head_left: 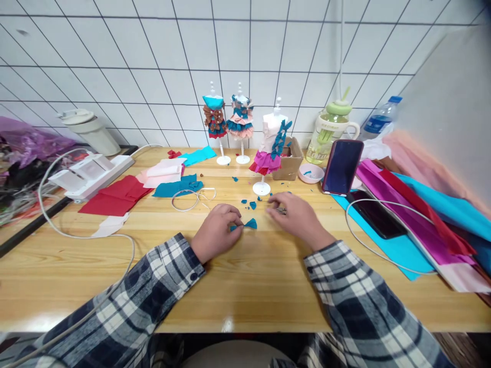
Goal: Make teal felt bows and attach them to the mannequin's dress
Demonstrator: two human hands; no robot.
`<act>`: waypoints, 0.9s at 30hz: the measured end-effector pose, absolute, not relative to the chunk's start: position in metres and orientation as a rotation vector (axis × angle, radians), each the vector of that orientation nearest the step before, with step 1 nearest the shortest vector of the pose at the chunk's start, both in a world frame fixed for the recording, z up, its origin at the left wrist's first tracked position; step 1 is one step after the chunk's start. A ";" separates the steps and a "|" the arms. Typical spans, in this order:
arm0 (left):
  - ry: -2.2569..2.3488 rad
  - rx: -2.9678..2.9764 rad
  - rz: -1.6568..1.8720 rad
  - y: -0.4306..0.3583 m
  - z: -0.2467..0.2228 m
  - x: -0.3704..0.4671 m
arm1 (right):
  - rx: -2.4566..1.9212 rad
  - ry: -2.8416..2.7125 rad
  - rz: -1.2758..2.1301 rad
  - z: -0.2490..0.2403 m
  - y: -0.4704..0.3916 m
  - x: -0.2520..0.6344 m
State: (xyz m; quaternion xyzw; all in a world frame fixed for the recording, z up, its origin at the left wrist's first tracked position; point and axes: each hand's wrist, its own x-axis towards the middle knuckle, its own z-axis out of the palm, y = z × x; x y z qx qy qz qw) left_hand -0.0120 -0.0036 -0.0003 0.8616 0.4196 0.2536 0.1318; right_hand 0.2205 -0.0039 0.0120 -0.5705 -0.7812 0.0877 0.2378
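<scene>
My left hand [218, 231] rests low over the table with its fingers closed in a pinch on a small teal bow [251, 224], whose one flared end shows to the right of the fingertips. My right hand [293, 217] is curled round a small metal tool [282, 210]; most of it is hidden, so its kind is unclear. Teal scraps [252, 205] lie just beyond the two hands. Behind them stands a miniature dress form [268, 135] in a pink and red ruffled skirt, with a string of teal bows [282, 139] hanging at its right side.
Two more dressed forms [240, 120] stand by the tiled wall. Red paper [118, 197] and teal paper [178, 186] lie left, near a power strip [92, 176]. A propped phone [342, 167], a pink bowl [311, 174], a green-lidded bottle [332, 130] and coloured sheets [406, 209] are right.
</scene>
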 end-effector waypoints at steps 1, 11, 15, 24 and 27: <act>1.222 2.456 0.765 -0.003 -0.001 -0.013 | -1.682 -2.057 0.194 0.012 0.001 0.230; 1.345 2.179 0.616 -0.007 0.003 -0.009 | -2.105 -1.949 0.118 -0.005 0.009 0.216; 1.345 2.144 0.599 -0.008 0.001 -0.008 | -2.157 -1.923 0.153 -0.008 0.013 0.210; 1.342 2.122 0.613 -0.008 -0.001 -0.007 | -2.241 -1.863 0.241 -0.006 0.016 0.215; 1.346 2.117 0.592 -0.007 -0.002 -0.007 | -2.263 -1.880 0.304 -0.003 0.014 0.216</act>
